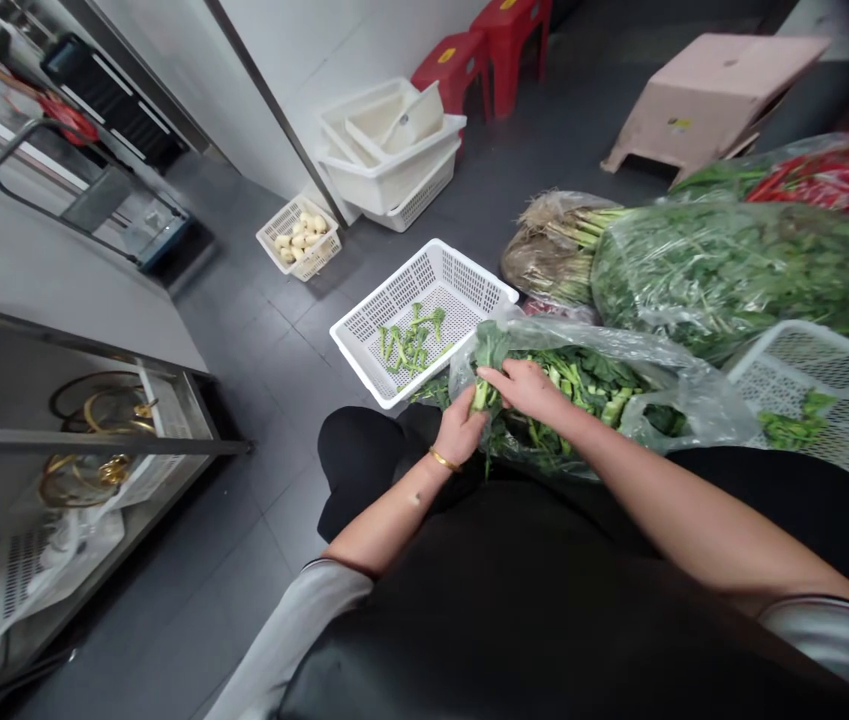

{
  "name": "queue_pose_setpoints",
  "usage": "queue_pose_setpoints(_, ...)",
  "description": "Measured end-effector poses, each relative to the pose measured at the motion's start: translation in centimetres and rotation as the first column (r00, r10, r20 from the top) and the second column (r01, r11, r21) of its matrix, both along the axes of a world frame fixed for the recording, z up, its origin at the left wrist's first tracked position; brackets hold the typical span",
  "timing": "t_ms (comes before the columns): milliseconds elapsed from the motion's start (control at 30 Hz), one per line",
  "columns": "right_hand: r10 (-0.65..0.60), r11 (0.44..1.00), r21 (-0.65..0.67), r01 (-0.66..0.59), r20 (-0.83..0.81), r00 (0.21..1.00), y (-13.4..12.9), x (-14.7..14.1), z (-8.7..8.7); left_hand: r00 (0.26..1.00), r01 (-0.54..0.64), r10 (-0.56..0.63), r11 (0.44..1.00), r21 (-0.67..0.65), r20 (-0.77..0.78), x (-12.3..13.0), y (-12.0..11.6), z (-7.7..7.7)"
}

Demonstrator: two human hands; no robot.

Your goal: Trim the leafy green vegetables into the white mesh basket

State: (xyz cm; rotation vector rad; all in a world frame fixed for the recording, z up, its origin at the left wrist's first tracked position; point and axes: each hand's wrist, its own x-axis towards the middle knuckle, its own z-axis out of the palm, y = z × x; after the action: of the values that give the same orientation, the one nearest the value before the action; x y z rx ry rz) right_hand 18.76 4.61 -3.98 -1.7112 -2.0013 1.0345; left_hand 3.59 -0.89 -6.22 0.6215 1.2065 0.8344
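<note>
My left hand (460, 428) and my right hand (521, 390) meet over a clear plastic bag of leafy greens (566, 385) lying in my lap. Together they hold a green stem (479, 395), the left gripping it and the right pinching its upper end. Just beyond them, a white plastic mesh basket (469, 280) sits on the floor holding short green stem pieces (409, 345). A second white mesh basket (821, 400) to my right holds some leaves (795, 425).
A large bagged bundle of greens (731, 270), a bag of long-stemmed vegetables (551, 250) and bagged red chillies (821, 180) fill the right side. Farther off are a small basket of pale peeled bulbs (299, 237), stacked white tubs (386, 150), stools and a steel shelf (79, 430).
</note>
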Motion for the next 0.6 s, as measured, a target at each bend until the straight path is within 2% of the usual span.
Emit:
queue_pose_setpoints(33,0.001,1.0,0.004,-0.001,0.009,1.0,0.2,0.1,-0.1,0.998,0.043,-0.044,0.999,0.028,0.034,0.1,-0.3,0.2)
queue_pose_setpoints(100,-0.012,0.99,0.138,0.007,0.039,0.999,-0.8,0.0,0.0,0.991,0.078,-0.084,0.995,0.064,0.102,0.2,-0.3,0.4)
queue_pose_setpoints(167,0.05,0.933,0.354,-0.066,0.056,0.997,-3.0,-0.5,0.2,0.991,0.009,-0.015,0.999,0.042,0.136,0.1,0.2,0.5)
queue_pose_setpoints(233,0.222,0.852,0.481,-0.205,0.023,0.975,-5.1,-0.9,0.4,0.99,-0.101,0.096,0.994,0.045,0.102,-0.2,0.9,0.6)
queue_pose_setpoints(267,0.285,0.841,0.485,-0.239,-0.022,0.958,-5.6,-1.0,0.4,0.987,-0.144,0.139,0.988,0.062,0.087,-0.3,1.1,0.7)
queue_pose_setpoints(300,0.29,0.867,0.443,-0.226,-0.081,0.954,-5.7,-0.9,0.3,0.983,-0.17,0.163,0.982,0.081,0.088,-0.4,1.2,0.9)
queue_pose_setpoints(367,0.147,0.968,0.233,-0.098,-0.201,0.969,-4.5,-0.4,-0.1,0.981,-0.165,0.152,0.981,0.104,0.121,-0.5,1.0,1.3)
queue_pose_setpoints(400,0.059,0.995,0.098,-0.036,-0.247,0.967,-3.5,-0.1,-0.3,0.984,-0.141,0.127,0.984,0.111,0.125,-0.5,0.8,1.4)
queue_pose_setpoints(467,-0.021,0.994,-0.106,-0.011,-0.296,0.955,-1.6,0.0,-0.5,0.993,-0.089,0.079,0.988,0.126,0.083,-0.3,0.3,1.3)
queue_pose_setpoints(500,-0.012,0.991,-0.13,-0.027,-0.291,0.957,-1.1,-0.2,-0.5,0.996,-0.081,0.075,0.988,0.132,0.05,-0.1,0.2,1.1)
queue_pose_setpoints(533,0.011,0.995,-0.092,-0.036,-0.261,0.965,-1.0,-0.6,-0.3,0.995,-0.094,0.091,0.987,0.129,0.025,-0.1,0.2,0.8)
queue_pose_setpoints(600,0.128,0.989,0.099,-0.113,-0.161,0.979,-2.2,-1.9,-0.1,0.98,-0.197,0.195,0.976,0.093,0.029,-0.2,0.6,0.3)
